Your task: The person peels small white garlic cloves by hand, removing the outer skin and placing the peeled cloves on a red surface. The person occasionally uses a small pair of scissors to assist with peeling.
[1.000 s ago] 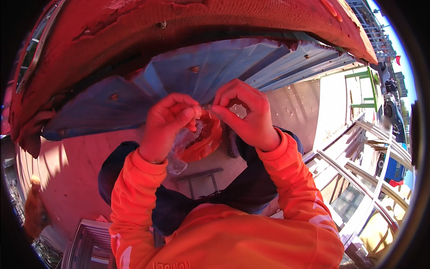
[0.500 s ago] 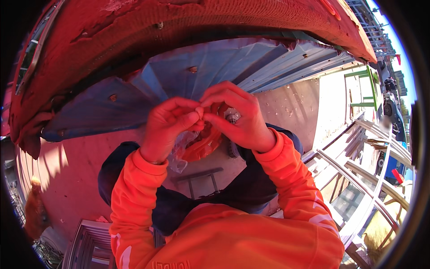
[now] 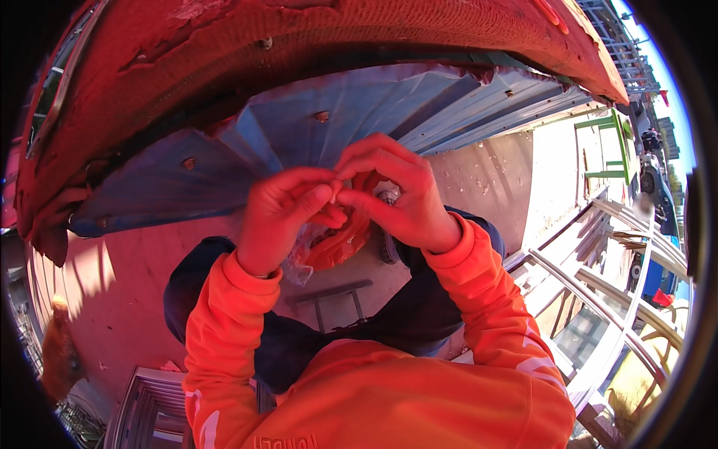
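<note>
- At the far left, a reddish, weathered wall (image 3: 90, 314) fills the lower part of the view, lit by a patch of sun.
- Above it curves a broad red-painted beam (image 3: 299, 37) with flaking paint, and under that runs a sheet of grey-blue corrugated metal (image 3: 247, 150) with rusty bolt heads.
- The left hand (image 3: 280, 217) rises from an orange sleeve (image 3: 224, 329); its fingers (image 3: 318, 196) are curled shut, pinching something small against the other hand's fingertips. What exactly is pinched is too small to tell.
- Just under and between the two hands hangs a clear plastic bag (image 3: 299, 262) with an orange object (image 3: 336, 243) inside it; the bag touches the left hand's palm side and droops toward the wrist.
- The right hand (image 3: 400, 198) meets the left at the middle of the view, fingers (image 3: 366, 202) bent inward and closed, their tips touching the left thumb and forefinger above the orange object.
- A small round metal part (image 3: 387, 196) shows beneath the right hand's fingers, partly hidden.
- Below the hands lie dark blue trouser legs (image 3: 419, 314) and a pale concrete floor (image 3: 486, 179).
- At the right, white metal frames (image 3: 598, 299) lie stacked on the ground, with a green frame (image 3: 609, 150) in the sun beyond them.
</note>
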### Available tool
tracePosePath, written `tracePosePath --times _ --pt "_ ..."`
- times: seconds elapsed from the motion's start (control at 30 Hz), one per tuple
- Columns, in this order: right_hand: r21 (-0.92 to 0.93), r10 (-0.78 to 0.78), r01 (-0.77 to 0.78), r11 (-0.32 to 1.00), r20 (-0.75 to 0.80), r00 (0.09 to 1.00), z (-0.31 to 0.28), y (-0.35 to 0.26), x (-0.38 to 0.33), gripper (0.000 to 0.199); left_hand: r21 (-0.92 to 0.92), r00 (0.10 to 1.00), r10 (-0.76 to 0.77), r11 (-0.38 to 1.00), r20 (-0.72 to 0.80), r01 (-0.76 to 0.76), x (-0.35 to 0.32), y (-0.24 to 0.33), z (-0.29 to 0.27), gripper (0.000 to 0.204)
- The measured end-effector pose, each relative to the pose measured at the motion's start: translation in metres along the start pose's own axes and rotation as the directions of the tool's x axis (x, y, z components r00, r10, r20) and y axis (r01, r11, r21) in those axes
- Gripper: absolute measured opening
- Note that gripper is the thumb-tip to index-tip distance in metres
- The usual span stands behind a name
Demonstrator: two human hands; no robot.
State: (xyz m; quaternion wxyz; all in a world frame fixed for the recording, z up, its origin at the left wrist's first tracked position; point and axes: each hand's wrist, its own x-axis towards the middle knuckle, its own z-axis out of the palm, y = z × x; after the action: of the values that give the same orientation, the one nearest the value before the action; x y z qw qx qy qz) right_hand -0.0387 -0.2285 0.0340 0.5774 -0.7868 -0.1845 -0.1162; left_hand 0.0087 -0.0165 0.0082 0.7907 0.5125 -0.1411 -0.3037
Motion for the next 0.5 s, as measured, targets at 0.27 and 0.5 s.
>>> tracePosePath --times 0.27,0.5 --pt "0.002 0.000 0.000 1.000 -0.047 0.999 0.003 -0.003 0.001 0.017 0.014 0.996 0.086 0.996 0.036 -0.086 -0.002 -0.006 -0.002 0.025" --pt "-0.003 0.015 -0.015 1.000 -0.120 0.993 0.011 -0.007 0.000 0.017 0.026 0.992 0.122 0.992 0.012 -0.122 -0.002 -0.009 -0.001 0.024"
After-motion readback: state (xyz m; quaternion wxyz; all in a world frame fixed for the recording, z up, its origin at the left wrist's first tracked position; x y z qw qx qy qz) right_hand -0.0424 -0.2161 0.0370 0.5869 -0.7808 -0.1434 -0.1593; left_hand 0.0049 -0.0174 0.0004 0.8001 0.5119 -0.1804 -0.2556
